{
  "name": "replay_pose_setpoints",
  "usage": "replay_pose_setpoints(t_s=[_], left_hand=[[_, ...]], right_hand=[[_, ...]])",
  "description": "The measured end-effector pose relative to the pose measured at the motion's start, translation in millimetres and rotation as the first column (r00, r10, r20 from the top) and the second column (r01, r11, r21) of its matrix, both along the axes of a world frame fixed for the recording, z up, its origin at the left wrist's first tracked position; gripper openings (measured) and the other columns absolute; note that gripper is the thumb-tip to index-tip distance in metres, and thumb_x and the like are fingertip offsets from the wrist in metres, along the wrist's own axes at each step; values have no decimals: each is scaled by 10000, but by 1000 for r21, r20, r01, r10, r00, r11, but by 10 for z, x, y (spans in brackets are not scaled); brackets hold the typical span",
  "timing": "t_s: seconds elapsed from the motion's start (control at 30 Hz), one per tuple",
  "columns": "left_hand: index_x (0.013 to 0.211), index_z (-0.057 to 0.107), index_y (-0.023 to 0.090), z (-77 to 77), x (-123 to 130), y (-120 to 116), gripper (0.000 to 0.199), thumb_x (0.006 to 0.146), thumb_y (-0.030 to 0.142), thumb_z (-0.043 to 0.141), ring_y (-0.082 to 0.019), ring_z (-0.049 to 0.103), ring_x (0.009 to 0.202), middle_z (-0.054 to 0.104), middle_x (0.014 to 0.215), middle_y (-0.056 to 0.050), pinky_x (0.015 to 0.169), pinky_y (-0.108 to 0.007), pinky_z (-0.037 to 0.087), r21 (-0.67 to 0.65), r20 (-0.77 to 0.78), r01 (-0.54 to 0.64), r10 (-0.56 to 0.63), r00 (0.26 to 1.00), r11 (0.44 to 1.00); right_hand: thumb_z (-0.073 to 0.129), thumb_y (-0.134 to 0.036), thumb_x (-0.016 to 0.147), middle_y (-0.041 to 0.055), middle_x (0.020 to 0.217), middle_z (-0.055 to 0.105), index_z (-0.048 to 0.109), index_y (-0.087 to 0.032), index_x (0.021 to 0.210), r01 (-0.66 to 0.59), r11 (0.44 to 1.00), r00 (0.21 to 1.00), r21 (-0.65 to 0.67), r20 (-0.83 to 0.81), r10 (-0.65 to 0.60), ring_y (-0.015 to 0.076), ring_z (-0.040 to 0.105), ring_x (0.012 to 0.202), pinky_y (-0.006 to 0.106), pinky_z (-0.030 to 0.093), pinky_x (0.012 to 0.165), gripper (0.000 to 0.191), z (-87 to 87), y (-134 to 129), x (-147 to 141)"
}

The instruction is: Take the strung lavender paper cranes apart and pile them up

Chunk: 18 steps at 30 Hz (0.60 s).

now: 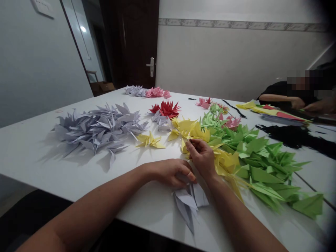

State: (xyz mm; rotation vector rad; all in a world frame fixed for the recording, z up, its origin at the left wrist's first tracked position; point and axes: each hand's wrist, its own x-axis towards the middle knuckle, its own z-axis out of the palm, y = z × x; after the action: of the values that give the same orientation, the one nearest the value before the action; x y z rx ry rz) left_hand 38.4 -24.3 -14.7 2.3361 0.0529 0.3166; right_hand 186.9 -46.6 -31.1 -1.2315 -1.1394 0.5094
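My left hand (pixel 174 172) rests low over the white table (pixel 141 182), fingers curled at the top of some folded white paper pieces (pixel 187 203). Just right of it and a little higher, my right hand (pixel 202 155) pinches something small and dark, too small to make out, beside the yellow paper pieces (pixel 225 161). A single yellow folded piece (pixel 150 140) lies left of the hands. Behind it is a big pile of pale white folded paper (pixel 97 127).
Green folded paper (pixel 265 157) spreads to the right. Red pieces (pixel 168 109) and pink pieces (pixel 156 92) lie farther back. Black strands (pixel 294 136) are at the right. Across the table, a person's hand (pixel 298 103) is near colored sheets (pixel 273 111).
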Motion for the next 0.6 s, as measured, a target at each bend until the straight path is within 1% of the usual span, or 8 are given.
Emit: replay_pose_setpoints(t_s=[0.07, 0.2, 0.27, 0.33, 0.37, 0.43, 0.53, 0.6], left_hand=[[897, 689, 201, -39, 19, 7, 228, 717, 94, 599, -166, 613, 826, 648, 889, -53, 762, -256, 485, -5, 14, -35, 35, 999, 999], [774, 679, 160, -81, 47, 27, 126, 732, 92, 581, -113, 577, 673, 620, 734, -15, 645, -203, 450, -8, 20, -186, 186, 982, 983], [785, 669, 145, -75, 47, 43, 116, 733, 94, 579, -95, 558, 665, 612, 752, -13, 635, -186, 437, -10, 15, -244, 244, 970, 970], [872, 663, 147, -62, 41, 54, 148, 733, 148, 612, -96, 554, 693, 619, 823, -25, 653, -190, 443, -30, 23, -280, 281, 960, 960], [922, 656, 151, -57, 40, 57, 196, 730, 185, 632, -106, 563, 729, 624, 872, -37, 679, -200, 454, -39, 36, -271, 272, 962, 962], [980, 648, 154, -59, 48, 54, 263, 727, 226, 649, -142, 586, 839, 630, 965, -69, 768, -238, 471, -41, 72, -168, 170, 983, 985], [965, 666, 153, -92, 86, 32, 239, 740, 144, 587, -185, 597, 959, 640, 1033, -101, 862, -283, 469, -24, 124, 19, -15, 992, 1000], [956, 680, 154, -126, 122, 13, 262, 737, 98, 547, -192, 613, 939, 663, 1011, -103, 849, -296, 482, -14, 144, 35, -32, 989, 999]], right_hand=[[656, -459, 724, -33, 595, 521, 600, -158, 833, -18, 1000, 1000, -5, -18, 18, 86, 458, 454, 203, 400, 382, 326, -6, 6, 5], [670, -454, 710, -28, 600, 548, 599, -150, 833, -16, 1000, 998, 0, -59, 16, 78, 458, 437, 204, 391, 386, 336, -1, 13, 21], [678, -456, 696, -26, 594, 558, 598, -146, 821, 10, 1000, 997, 8, -72, -9, 78, 461, 433, 203, 388, 390, 343, 13, 11, 21], [679, -460, 689, -26, 589, 560, 599, -146, 814, 28, 1000, 997, 11, -74, -27, 79, 464, 433, 203, 387, 388, 347, 27, 7, 17], [678, -463, 689, -27, 588, 559, 600, -147, 814, 31, 999, 997, 11, -71, -30, 81, 465, 433, 204, 390, 386, 349, 32, 5, 14], [675, -469, 688, -27, 590, 556, 604, -148, 821, 30, 1000, 997, 4, -65, -30, 84, 467, 436, 204, 396, 381, 355, 36, 4, 9], [673, -477, 686, -24, 600, 555, 609, -147, 837, 24, 1000, 998, -17, -65, -25, 86, 465, 441, 204, 400, 370, 368, 33, 6, 7], [670, -481, 689, -18, 612, 561, 610, -147, 840, 23, 999, 998, -24, -63, -25, 88, 471, 450, 204, 406, 371, 371, 25, 7, 7]])
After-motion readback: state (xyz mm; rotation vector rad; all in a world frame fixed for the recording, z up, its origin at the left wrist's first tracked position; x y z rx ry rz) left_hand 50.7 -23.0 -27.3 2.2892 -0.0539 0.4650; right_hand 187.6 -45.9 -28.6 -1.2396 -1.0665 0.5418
